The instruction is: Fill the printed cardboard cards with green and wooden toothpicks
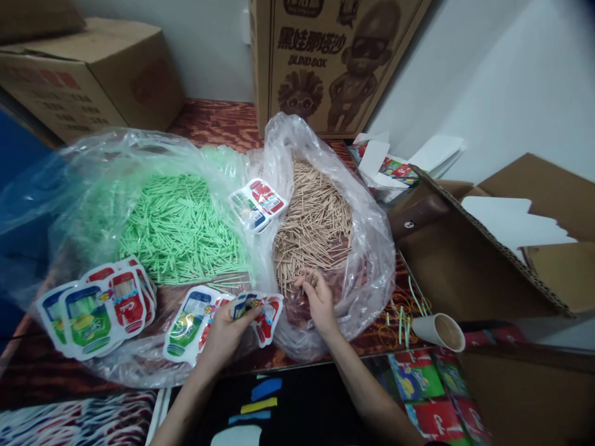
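My left hand (225,333) is closed on a small printed pouch (269,317) with a red Cola side and a blue-green side. Between the fingertips of my right hand (320,303) are a few short brown sticks, partly hidden. That hand is at the near edge of a pile of brown sticks (316,214) in a clear plastic bag (374,272). Further left, bright green sticks (181,229) fill another open clear bag (111,145). Below my left hand lies a green-and-red pouch (183,331). More filled pouches (88,319) overlap at the left, and one pouch (259,204) rests between the piles.
A printed cardboard box (320,68) stands at the back, another carton (93,80) back left. At right are an open carton (465,248), a paper cup (439,331) on its side, and rubber bands (393,319) with loose green sticks. Printed packets (418,378) lie lower right.
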{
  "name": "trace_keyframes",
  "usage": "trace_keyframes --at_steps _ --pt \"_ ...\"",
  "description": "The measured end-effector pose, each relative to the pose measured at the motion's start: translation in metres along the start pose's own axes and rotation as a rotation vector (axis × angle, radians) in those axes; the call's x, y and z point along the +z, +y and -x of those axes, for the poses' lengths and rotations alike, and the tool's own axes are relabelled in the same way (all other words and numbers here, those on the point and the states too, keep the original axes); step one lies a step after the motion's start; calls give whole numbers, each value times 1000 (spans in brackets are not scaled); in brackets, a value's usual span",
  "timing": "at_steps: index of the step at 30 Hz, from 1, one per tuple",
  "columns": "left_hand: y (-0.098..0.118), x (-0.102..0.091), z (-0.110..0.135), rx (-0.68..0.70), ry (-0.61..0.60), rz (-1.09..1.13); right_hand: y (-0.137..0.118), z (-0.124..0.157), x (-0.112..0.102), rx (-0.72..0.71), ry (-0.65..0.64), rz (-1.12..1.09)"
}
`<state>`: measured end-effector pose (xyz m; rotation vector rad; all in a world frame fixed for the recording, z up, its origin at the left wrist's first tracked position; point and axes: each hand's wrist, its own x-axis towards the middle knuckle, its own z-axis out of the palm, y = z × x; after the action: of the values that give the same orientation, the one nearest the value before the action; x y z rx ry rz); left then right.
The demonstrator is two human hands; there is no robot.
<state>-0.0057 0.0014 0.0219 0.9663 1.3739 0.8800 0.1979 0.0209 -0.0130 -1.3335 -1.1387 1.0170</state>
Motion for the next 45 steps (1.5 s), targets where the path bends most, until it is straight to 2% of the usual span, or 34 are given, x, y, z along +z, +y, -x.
trace_keyframes --at_steps 3,10,18,23,33,39,45 --pt "0 -1 0 0 9 2 6 9 2 40 -32 41" --pt "2 -2 2 -18 7 -18 -1 14 1 -38 -45 110" --pt "-2 -3 -1 -24 14 -31 -1 15 4 -35 -66 165" --pt "0 -3 -2 8 19 -65 -2 14 4 -42 -77 165" --pt "-3 -2 -2 -5 22 -58 -1 14 4 -32 -69 146" --pt "3 -2 0 -14 26 -55 2 13 4 -37 -66 141" --pt "2 -2 -2 22 -46 -88 4 13 4 -44 -66 142"
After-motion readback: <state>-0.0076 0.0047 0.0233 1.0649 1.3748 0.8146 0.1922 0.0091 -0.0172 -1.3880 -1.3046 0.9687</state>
